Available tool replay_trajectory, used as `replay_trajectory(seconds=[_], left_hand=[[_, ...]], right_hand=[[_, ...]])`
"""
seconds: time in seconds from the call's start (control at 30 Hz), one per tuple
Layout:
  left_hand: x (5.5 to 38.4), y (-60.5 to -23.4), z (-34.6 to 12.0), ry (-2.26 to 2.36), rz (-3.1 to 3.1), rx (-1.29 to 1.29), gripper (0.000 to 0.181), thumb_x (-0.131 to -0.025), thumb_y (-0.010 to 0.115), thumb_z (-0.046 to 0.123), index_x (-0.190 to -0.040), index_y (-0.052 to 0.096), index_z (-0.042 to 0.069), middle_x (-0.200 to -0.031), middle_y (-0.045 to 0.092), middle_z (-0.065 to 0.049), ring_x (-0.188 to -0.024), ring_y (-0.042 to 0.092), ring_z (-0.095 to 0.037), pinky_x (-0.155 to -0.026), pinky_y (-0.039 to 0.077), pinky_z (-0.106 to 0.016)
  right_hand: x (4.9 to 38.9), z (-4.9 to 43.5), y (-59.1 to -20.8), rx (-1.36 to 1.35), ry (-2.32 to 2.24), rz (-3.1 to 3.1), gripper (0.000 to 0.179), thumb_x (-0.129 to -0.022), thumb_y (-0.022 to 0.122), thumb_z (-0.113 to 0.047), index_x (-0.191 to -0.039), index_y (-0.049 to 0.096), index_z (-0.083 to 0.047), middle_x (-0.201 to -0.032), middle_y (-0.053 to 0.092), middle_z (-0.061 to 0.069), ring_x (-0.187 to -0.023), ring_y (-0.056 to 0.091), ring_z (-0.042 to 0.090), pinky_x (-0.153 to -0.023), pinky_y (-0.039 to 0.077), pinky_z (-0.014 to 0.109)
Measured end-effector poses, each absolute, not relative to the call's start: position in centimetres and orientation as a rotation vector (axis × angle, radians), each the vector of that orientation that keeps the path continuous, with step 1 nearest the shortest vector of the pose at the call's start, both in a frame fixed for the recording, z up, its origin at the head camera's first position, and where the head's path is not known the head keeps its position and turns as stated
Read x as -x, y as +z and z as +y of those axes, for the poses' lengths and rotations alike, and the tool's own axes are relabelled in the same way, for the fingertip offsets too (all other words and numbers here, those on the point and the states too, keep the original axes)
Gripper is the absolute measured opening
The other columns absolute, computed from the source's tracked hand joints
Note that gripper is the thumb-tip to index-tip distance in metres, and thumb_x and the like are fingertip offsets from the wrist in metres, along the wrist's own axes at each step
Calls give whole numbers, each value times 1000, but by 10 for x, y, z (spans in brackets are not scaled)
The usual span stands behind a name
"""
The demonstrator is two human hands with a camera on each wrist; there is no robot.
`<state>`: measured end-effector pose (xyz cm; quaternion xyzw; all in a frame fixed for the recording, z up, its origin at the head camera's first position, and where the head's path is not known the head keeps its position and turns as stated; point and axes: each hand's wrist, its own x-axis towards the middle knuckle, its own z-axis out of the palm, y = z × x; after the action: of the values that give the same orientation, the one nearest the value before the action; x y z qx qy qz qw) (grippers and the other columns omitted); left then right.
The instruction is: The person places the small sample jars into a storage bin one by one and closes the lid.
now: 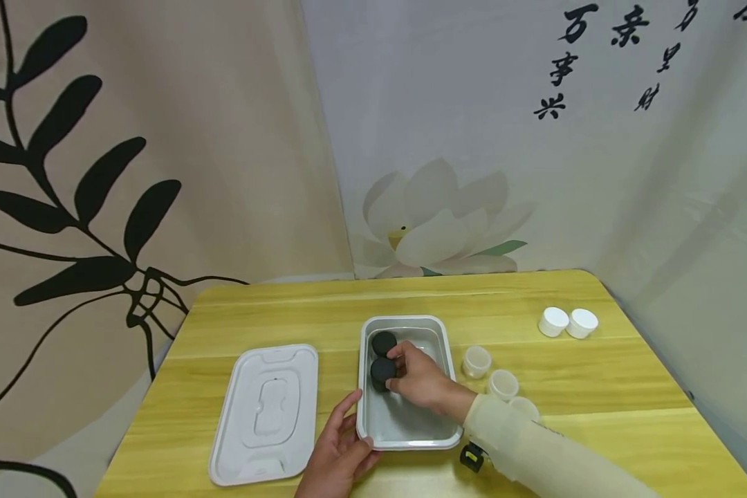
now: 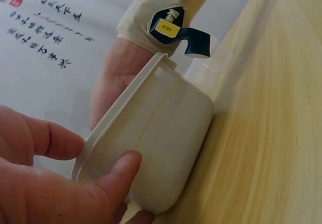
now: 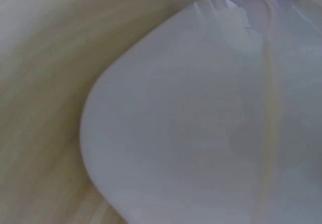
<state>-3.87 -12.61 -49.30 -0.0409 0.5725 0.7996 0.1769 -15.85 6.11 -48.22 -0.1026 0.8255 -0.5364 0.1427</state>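
Observation:
A white rectangular plastic box [image 1: 411,444] stands uncovered on the table, with two small black round-topped jars at its left side. My right hand [image 1: 420,377] reaches over the box's right wall and pinches the nearer black jar [image 1: 382,371] between thumb and fingers. Behind it is the other black jar [image 1: 384,342], close to the fingertips. My left hand [image 1: 342,446] grips the box's near left corner. In the left wrist view, the left thumb [image 2: 123,171] lies against the box's outer wall and a finger reaches the rim. The box wall [image 3: 176,108] fills the right wrist view.
Left of the box lies its white lid [image 1: 268,415]. Several translucent tubs, among them a clear tub [image 1: 476,362], stand to its right, partly behind the right sleeve [image 1: 535,443]. Two white tubs [image 1: 566,322] sit together at the table's far right.

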Motion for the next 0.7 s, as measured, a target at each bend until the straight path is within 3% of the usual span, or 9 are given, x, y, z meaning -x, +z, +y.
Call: replay_trajectory(seconds=[0.5,0.7], left_hand=[[38,-494,-125,2268,1638,144,82,-98,58,-1,-169,19,12,-159,35,-32,-125,61,-25,-95,60,-38],[39,-492,-123,2266,1655,150,81,-97,58,-2,-168,20,12,-157,36,-32,-123,62,-25,-93,61,-36]], right_hand=[[159,59,-481,220,-1572,2383,49,-85,80,2,-127,56,3,-106,63,18,-92,59,21,-79,52,32],[159,64,-472,196,-1575,2372,51,-86,80,-4,-130,56,3,-112,64,19,-98,61,22,-83,53,33]])
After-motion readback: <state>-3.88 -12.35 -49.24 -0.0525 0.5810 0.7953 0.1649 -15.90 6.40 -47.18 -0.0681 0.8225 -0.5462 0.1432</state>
